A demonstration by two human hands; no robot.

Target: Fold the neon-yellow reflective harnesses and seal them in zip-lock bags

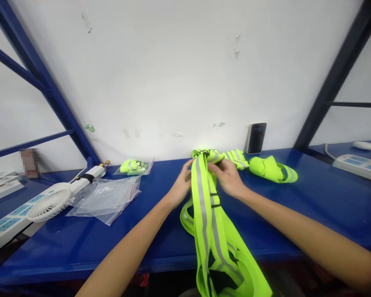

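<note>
A neon yellow reflective strap vest (208,214) with grey stripes lies across the blue shelf and hangs over its front edge. My left hand (181,185) pinches the left side of its upper end. My right hand (227,177) grips the right side of the same end, fingers curled round the straps near a black buckle. Both hands are closed on the vest, close together. A rolled vest (273,169) lies just right of my hands, and another folded one (236,157) sits behind them.
A stack of clear zip bags (106,198) lies at the left, with one bagged vest (133,166) behind it. A white fan (49,204) and power strips (6,225) sit far left. A dark device (256,138) leans on the wall. Another power strip (358,164) is at right.
</note>
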